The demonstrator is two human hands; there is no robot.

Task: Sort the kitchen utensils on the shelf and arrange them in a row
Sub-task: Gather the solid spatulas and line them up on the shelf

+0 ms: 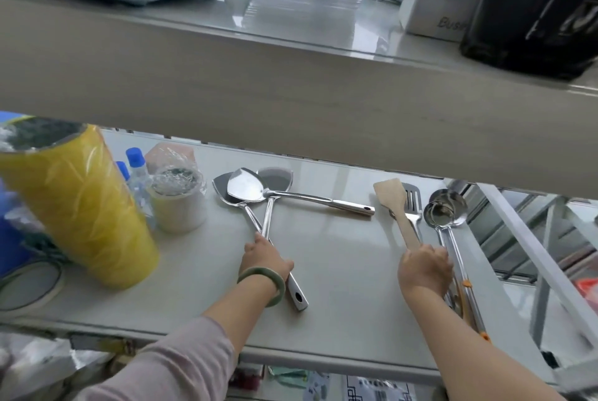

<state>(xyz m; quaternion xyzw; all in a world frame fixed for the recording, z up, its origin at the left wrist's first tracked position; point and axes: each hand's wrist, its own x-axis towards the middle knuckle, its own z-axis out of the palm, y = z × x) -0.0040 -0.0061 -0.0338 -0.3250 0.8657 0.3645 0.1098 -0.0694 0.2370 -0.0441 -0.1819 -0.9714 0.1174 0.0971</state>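
Observation:
On the lower shelf (336,271) lie three steel spatulas. My left hand (263,260), with a green bangle on its wrist, rests closed over the crossed handles of two of them (259,222). The third steel spatula (318,199) lies crosswise, its handle pointing right. To the right, a wooden spatula (396,203) lies over a slotted steel turner (413,203), beside two steel ladles (445,209). My right hand (425,269) covers the wooden spatula's handle end and touches the ladle handles; its exact grip is hidden.
A tall yellow wrapped roll (77,203), a white tape roll (178,206), small blue-capped bottles (136,167) and a flat tape ring (29,284) crowd the shelf's left. The upper shelf board (291,93) overhangs closely. A white frame bar (530,255) borders the right.

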